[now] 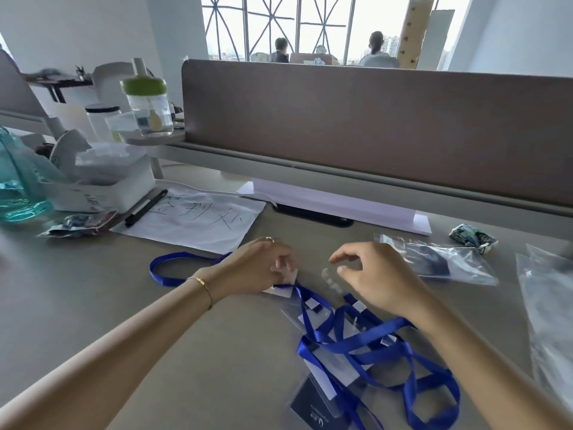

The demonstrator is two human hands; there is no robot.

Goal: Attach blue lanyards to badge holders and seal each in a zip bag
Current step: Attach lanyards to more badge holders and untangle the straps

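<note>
Beside the tangled blue lanyards, one sealed zip bag is seen; a badge holder is pinched by the left hand, while the right hand is loosely curled, empty. Several remain.

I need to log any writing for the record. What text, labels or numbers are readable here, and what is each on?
White paper sheet: large handwritten characters, too sloppy and angled to read reliably.
White box: printed label, too blurred to read.
Dark badge card: small white logo and print, too small to read.
Green-lidded bottle: sticker, no readable text.
</note>
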